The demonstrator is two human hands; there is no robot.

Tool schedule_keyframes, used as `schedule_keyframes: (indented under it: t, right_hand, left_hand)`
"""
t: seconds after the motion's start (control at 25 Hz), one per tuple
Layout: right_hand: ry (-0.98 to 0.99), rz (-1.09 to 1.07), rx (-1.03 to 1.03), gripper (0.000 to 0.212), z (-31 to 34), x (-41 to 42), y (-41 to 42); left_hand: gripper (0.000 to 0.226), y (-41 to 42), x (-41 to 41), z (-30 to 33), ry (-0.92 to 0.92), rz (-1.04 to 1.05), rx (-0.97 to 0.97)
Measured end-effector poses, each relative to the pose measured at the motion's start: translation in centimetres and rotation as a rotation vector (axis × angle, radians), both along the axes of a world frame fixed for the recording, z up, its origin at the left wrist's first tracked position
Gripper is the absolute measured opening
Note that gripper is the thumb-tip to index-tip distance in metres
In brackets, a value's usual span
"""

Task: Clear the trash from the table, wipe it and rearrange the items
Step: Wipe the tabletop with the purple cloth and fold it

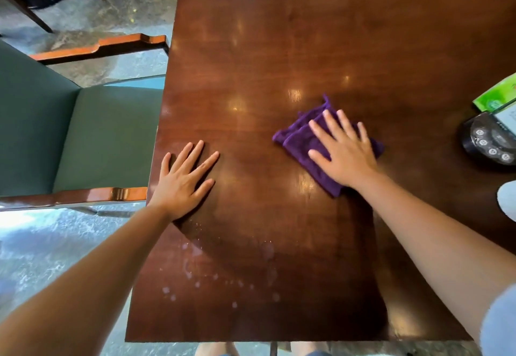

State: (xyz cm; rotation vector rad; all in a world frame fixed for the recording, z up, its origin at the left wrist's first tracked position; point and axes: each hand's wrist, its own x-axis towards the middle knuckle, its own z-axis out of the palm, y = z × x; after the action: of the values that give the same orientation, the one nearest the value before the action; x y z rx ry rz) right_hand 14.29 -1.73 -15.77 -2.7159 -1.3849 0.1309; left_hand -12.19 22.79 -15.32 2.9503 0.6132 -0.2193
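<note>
A dark brown wooden table (279,34) fills most of the view. My right hand (342,152) lies flat, fingers spread, pressing a folded purple cloth (298,138) onto the table right of the middle. My left hand (185,179) rests palm down with fingers apart near the table's left edge, holding nothing. Pale wet spots and smears (201,272) dot the table near the front left.
A black round device with buttons (488,143) and a green packet (494,96) sit at the table's right edge. A white object (508,199) pokes in at the right. A green-cushioned wooden chair (83,138) stands to the left of the table.
</note>
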Motion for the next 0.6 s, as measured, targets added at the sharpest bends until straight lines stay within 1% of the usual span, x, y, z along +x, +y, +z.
schedule_keyframes:
  t: [0.04,0.12,0.32,0.48,0.6]
  right_hand:
    - [-0.008,-0.061,-0.006,0.064,0.0,0.8,0.1]
    - [-0.037,-0.104,-0.016,0.062,0.0,0.1,0.1]
    - [-0.045,-0.091,-0.067,0.055,0.1,-8.0,-2.4]
    - [0.014,-0.326,-0.093,0.063,0.8,-14.9,-6.2]
    - [0.009,-0.527,-0.095,0.071,0.8,-20.5,-8.3]
  left_hand:
    - [0.062,0.5,0.0,0.2,-0.019,-0.044,0.03]
    - [0.065,2.0,0.0,0.4,-0.038,-0.132,0.03]
    - [0.065,2.9,-0.1,-0.2,-0.064,-0.221,-0.008]
    - [0.063,3.0,-0.2,-0.5,-0.036,-0.233,-0.004]
    - [0.062,3.1,-0.3,-0.7,-0.049,-0.245,0.002]
